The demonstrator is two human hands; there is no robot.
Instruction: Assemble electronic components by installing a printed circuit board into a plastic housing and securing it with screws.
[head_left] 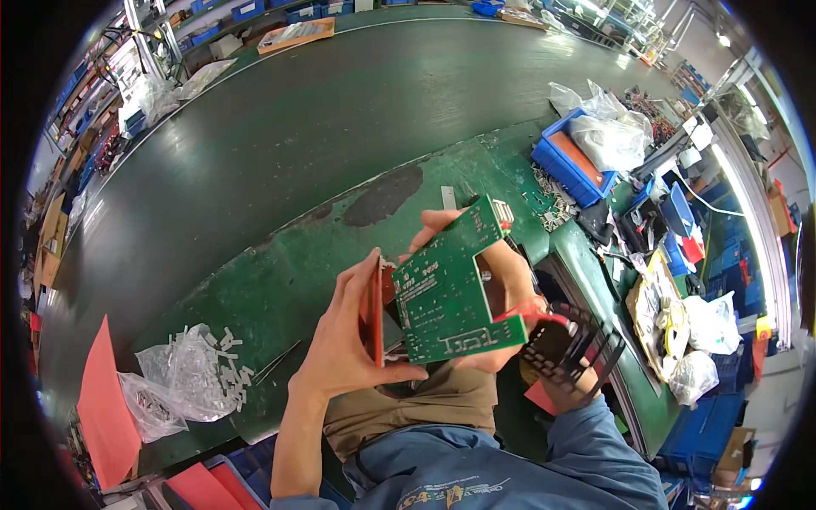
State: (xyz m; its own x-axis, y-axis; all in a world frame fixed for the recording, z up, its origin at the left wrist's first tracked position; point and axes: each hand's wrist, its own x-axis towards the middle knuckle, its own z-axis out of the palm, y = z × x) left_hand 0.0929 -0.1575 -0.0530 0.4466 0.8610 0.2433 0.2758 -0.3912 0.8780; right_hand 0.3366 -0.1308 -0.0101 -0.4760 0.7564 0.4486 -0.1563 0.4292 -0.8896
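The person's left hand point(344, 340) is clamped on the edge of a flat orange-red piece point(372, 310), thumb stretched along the bottom toward the right, the other fingers straight and close together up its left side. The right hand point(501, 289) sits behind a green circuit board point(446, 293), fingers spread a little and curled round it: fingertips show over the board's far edge and the palm backs its right side. The board has a notch cut from its upper right and is tilted, held up over the near edge of the green bench point(280, 280), just above the person's lap. Board and orange piece touch along the board's left edge. A black wire-frame part point(574, 344) hangs at the right wrist, by the blue sleeve.

Far right on the bench, a blue bin point(565, 166) holds a clear plastic bag point(608, 136) bulging out of it; what is inside I cannot tell. Small metal parts point(552, 200) lie loose just in front of the bin. Near left, a clear bag point(183, 374) lies open with short pale pieces spilled about it, and a red sheet point(106, 408) lies beside that. Beyond the bench runs a wide dark conveyor belt point(280, 127), with a flat orange tray point(297, 34) at its far side. More blue bins and white bags crowd the right edge.
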